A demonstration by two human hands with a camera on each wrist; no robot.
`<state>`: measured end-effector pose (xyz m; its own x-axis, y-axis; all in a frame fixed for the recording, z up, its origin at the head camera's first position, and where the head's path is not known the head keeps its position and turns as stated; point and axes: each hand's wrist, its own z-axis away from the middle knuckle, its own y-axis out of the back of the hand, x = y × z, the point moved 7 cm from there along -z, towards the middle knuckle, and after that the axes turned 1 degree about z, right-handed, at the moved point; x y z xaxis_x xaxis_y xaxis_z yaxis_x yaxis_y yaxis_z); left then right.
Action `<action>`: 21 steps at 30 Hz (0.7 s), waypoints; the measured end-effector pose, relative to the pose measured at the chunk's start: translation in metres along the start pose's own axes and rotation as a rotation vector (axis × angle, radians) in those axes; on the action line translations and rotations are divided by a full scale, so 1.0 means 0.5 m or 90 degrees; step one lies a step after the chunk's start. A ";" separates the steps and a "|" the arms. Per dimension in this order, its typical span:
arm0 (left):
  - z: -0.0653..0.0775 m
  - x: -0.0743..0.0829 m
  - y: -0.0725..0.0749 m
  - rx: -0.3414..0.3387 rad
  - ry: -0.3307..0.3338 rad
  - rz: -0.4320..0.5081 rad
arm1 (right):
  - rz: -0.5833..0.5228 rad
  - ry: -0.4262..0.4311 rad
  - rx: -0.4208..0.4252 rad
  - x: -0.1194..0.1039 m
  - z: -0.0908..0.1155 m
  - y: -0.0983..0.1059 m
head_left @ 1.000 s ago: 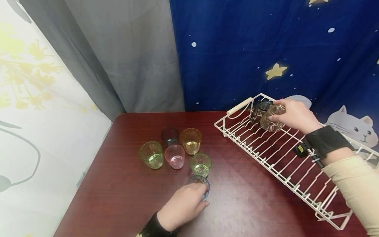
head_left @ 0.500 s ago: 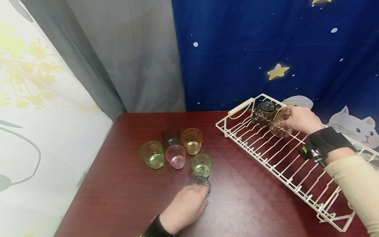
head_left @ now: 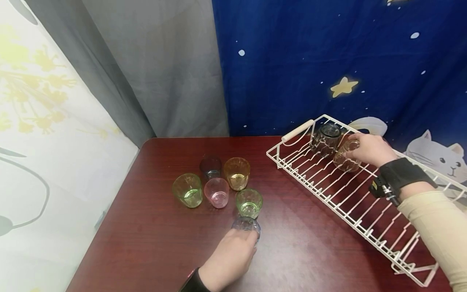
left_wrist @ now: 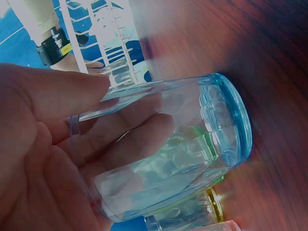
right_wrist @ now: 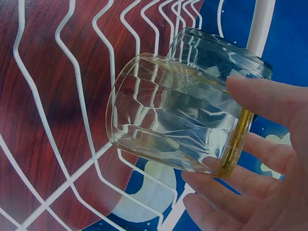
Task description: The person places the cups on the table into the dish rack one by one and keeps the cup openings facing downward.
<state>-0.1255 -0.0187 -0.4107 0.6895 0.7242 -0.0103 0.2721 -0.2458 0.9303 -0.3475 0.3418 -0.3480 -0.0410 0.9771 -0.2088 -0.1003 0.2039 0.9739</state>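
Observation:
My left hand (head_left: 230, 256) holds a clear blue-tinted glass (head_left: 246, 222) at the table's front, thumb and fingers around its upper part. The left wrist view shows that glass's thick blue base (left_wrist: 236, 118) close to the tabletop. Over the white wire rack, my right hand (head_left: 373, 149) grips a pale yellow glass (head_left: 344, 161) turned upside down. Its thumb and fingers are about the thick yellow base (right_wrist: 235, 144), and the rim is down against the wires. Beside it in the rack is an upside-down dark grey glass (head_left: 326, 138).
Upright glasses stand close together on the dark red table (head_left: 146, 243): green (head_left: 187, 190), pink (head_left: 217, 194), amber (head_left: 237, 174), dark (head_left: 211, 167), and a second green one (head_left: 249, 202) by my left hand. The wire rack (head_left: 350, 219) runs diagonally on the right. Curtains hang behind.
My right hand has moved right and slightly down with the yellow glass, away from the dark glass and onto the rack wires. My left hand has stayed at the blue glass, shifting only slightly.

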 end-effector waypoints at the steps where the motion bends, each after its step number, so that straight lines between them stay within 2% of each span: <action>1: 0.000 0.000 0.001 0.005 -0.001 -0.001 | -0.001 -0.003 -0.003 0.000 -0.001 -0.001; 21: -0.001 -0.009 0.006 0.012 0.006 0.010 | -0.012 -0.012 -0.022 -0.001 0.001 -0.004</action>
<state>-0.1284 -0.0224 -0.4074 0.6875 0.7261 0.0079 0.2742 -0.2697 0.9231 -0.3468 0.3412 -0.3497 -0.0204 0.9743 -0.2243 -0.1357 0.2196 0.9661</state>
